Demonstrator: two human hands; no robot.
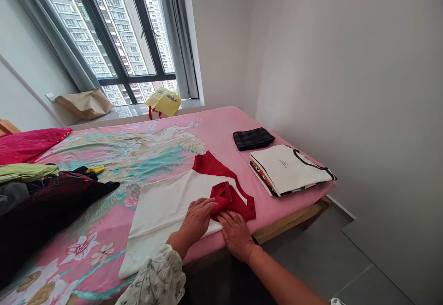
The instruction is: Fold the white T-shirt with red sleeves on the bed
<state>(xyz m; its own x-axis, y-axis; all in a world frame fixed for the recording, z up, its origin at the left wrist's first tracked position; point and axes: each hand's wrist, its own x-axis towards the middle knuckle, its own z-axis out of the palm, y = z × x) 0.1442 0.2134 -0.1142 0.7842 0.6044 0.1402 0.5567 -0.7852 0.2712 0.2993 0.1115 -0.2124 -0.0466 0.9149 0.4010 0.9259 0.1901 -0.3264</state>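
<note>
A white T-shirt (169,199) with red sleeves lies spread on the bed, its hem toward the left and its neck end toward the right. The near red sleeve (226,196) is folded over onto the shirt's body. My left hand (196,219) grips the sleeve's left side with its fingers close together. Beside it, my right hand (238,233) has its fingers bent onto the sleeve's lower edge, near the bed's front edge. Parts of the fingertips are hidden in the red cloth.
A folded dark plaid garment (253,138) and a stack of folded shirts (290,169) lie to the right. A heap of dark clothes (51,208) and a red pillow (27,144) are at left. A yellow bag (164,102) and a brown paper bag (86,104) stand by the window.
</note>
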